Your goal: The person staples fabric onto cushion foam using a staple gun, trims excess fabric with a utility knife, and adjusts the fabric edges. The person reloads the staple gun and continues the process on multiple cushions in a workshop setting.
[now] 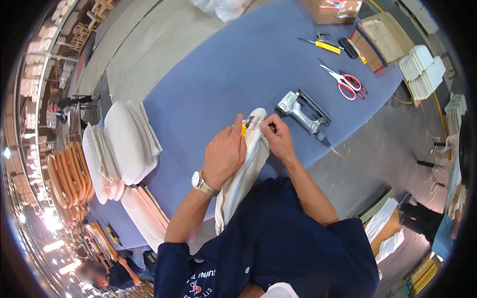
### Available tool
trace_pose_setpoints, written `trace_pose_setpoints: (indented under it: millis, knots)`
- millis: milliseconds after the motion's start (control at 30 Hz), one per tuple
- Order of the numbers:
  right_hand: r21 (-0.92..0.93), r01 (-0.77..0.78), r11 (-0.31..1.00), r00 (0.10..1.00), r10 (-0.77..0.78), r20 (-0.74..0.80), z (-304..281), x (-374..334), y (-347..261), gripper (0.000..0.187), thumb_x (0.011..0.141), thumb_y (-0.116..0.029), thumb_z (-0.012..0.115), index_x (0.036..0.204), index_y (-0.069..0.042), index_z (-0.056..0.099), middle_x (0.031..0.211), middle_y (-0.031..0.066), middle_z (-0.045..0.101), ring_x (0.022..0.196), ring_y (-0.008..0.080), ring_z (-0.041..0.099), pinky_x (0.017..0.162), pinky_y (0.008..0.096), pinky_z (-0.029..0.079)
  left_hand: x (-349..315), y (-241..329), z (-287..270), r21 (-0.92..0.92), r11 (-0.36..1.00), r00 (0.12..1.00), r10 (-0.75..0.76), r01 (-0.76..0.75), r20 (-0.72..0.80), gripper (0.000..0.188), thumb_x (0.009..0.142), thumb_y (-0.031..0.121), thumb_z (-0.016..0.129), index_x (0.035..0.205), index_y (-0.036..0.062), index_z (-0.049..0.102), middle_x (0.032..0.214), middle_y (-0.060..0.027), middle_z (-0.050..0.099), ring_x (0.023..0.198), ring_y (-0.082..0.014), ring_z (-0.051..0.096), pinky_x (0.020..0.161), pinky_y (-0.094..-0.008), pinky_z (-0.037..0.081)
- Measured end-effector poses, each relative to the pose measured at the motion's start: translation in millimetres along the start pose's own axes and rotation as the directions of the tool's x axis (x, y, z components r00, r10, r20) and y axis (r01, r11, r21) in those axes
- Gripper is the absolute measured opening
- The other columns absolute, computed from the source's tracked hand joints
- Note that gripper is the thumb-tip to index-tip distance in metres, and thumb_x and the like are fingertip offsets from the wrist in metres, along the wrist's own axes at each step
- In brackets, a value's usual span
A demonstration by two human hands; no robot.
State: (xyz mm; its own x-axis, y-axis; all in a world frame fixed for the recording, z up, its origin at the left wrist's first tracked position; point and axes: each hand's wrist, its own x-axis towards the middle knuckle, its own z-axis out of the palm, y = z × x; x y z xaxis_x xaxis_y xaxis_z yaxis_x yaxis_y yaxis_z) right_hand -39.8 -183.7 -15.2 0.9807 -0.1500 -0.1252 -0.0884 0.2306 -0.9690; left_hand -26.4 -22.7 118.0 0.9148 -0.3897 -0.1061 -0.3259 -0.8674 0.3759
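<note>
Grey concrete floor surrounds a blue-topped table with stacked pale panels at its left. Close to the wearer's torso, near the table's front edge, a long cream padded piece slants away from the body. The left hand is curled closed around a yellow-handled tool at the piece's far end; the right hand pinches its cloth edge between thumb and forefinger. A silver staple gun (dark marking on its body) lies just beyond the right hand, scissors farther off. White lettering and a red-and-blue emblem mark the navy shirt.
</note>
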Motion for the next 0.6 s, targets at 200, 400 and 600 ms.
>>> trace_pose_setpoints:
  millis: [200,400,600]
  knots:
    - [-0.039,0.043,0.998,0.999,-0.044,-0.013,-2.3,12.3,13.5,0.016,0.098,-0.016,0.068,0.091,-0.006,0.058,0.079,-0.0044,0.052,0.073,0.0057,0.045,0.065,0.0251,0.040,16.0,1.0,-1.0,0.075,0.995,0.988,0.061,-0.072,0.139,0.052,0.099,0.024,0.056,0.149,0.0098,0.048,0.105,-0.0154,0.072,0.086,-0.0381,0.069,0.073,-0.0493,0.055]
    - [-0.036,0.024,0.999,1.000,-0.025,-0.010,-3.0,12.2,12.9,0.017,0.098,-0.017,0.068,0.090,-0.005,0.058,0.078,-0.0044,0.052,0.072,0.0057,0.045,0.065,0.0252,0.040,21.6,3.7,-1.3,0.143,0.988,0.977,0.034,-0.065,0.211,0.051,0.099,0.024,0.056,0.148,0.0115,0.049,0.108,-0.0151,0.073,0.086,-0.0378,0.071,0.071,-0.0496,0.056]
    - [-0.031,0.026,0.999,1.000,-0.026,-0.011,-2.9,12.5,11.3,0.017,0.099,-0.016,0.068,0.090,-0.005,0.058,0.076,-0.0051,0.051,0.071,0.0049,0.044,0.064,0.0245,0.040,24.5,0.1,-1.3,0.117,0.990,0.974,0.050,-0.077,0.221,0.049,0.099,0.023,0.055,0.146,0.0112,0.050,0.107,-0.0164,0.073,0.086,-0.0392,0.071,0.072,-0.0513,0.057]
